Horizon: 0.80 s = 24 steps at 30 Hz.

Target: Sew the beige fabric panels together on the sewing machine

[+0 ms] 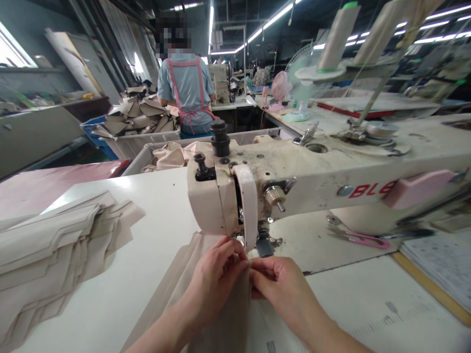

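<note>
A cream sewing machine (228, 196) stands in front of me, its needle area partly hidden behind a curved white guard (247, 206). A beige fabric piece (230, 314) runs from under the machine head down toward me. On top of the fabric close to the needle, my left hand (217, 269) is closed, its fingertips pinching the cloth. My right hand (275, 279) pinches the fabric's right edge, its fingertips nearly meeting those of the left. The exact fold between the fingers is hidden.
Stacked beige fabric pieces (55, 260) lie on the left of the white table. Pink-handled snips (360, 239) and a paper sheet (441, 264) are at right. Thread cones (338, 37) stand above. Bins of cloth (172, 156) and a seated person (189, 93) are beyond the machine.
</note>
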### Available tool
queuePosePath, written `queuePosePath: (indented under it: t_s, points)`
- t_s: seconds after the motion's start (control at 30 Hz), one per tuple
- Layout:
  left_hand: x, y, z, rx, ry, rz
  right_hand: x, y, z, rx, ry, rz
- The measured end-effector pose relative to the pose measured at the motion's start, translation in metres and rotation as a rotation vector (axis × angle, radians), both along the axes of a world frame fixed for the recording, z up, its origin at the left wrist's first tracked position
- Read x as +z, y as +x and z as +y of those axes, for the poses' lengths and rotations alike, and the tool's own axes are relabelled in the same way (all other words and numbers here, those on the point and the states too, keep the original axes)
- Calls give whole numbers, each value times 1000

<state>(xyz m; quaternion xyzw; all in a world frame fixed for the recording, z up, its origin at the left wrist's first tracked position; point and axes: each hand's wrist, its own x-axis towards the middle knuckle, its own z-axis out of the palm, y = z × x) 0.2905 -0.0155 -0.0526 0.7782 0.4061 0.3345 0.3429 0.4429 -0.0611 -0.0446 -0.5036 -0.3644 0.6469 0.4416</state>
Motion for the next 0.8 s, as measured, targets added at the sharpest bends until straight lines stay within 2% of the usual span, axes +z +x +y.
queuePosePath:
  t_s: [0.3, 0.5, 0.6, 0.7, 0.8]
  points:
    - [2, 4, -1, 96, -111, -24, 1, 2, -1, 13, 74, -112]
    - [19, -9, 16, -115, -176, 141, -1, 1, 1, 28, 19, -81]
    - [26, -14, 23, -152, -244, 195, -4, 1, 4, 22, 7, -116]
    - [26, -12, 24, -111, -252, 211, -7, -3, 3, -22, 22, -176]
    - [23, -7, 22, 6, -253, 235, -7, -11, -8, -44, 117, -322]
